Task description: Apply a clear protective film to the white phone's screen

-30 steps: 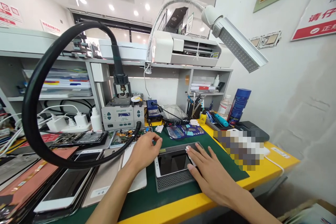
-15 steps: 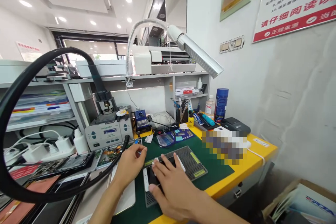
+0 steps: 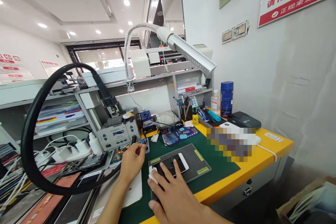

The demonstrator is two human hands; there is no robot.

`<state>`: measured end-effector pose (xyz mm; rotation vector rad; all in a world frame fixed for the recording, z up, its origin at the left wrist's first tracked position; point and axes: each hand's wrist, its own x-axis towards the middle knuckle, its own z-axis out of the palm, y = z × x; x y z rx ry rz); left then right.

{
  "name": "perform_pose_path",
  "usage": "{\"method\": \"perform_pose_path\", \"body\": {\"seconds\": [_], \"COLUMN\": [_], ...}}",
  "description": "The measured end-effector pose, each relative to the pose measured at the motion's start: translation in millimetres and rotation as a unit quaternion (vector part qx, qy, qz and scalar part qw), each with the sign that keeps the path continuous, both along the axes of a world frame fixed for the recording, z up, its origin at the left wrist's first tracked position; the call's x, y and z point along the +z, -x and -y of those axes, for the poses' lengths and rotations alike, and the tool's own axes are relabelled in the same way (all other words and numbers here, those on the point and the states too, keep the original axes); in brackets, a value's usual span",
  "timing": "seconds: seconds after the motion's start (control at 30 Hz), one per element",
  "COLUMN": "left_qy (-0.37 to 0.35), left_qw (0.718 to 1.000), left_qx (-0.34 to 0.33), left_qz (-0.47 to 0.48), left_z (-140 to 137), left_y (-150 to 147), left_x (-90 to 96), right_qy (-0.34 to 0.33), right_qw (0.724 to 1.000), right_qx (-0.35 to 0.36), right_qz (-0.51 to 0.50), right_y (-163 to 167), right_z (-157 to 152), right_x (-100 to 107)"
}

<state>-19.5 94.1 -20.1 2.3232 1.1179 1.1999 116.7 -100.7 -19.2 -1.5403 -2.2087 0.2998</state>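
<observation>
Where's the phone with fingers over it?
In the head view, the phone lies low, near the middle, on the gray pad, partly beneath the spread right hand.

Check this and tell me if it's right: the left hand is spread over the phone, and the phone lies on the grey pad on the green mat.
Wrong hand: the head view shows the right hand spread over the phone, while the left hand is off to its side. The phone does lie on the grey pad on the green mat.
</observation>
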Motion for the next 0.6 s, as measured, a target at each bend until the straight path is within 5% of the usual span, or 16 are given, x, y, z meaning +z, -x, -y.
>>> {"method": "perform_pose_path", "body": {"seconds": [0.33,0.6], "left_qy": [-0.024,-0.024], "left_qw": [0.998,0.998], "left_qx": [0.052,0.053], "left_qz": [0.007,-0.024], "left_z": [6.9,38.3], "left_y": [8.5,23.6], "left_x": [-0.3,6.0], "right_qy": [-0.025,-0.053], "right_qw": [0.999,0.992], "right_qx": [-0.046,-0.112], "right_qz": [0.002,0.003], "right_y": [-55.5,-119.8], "right_z": [29.9,40.5], "right_x": [-6.7,-10.8]}}
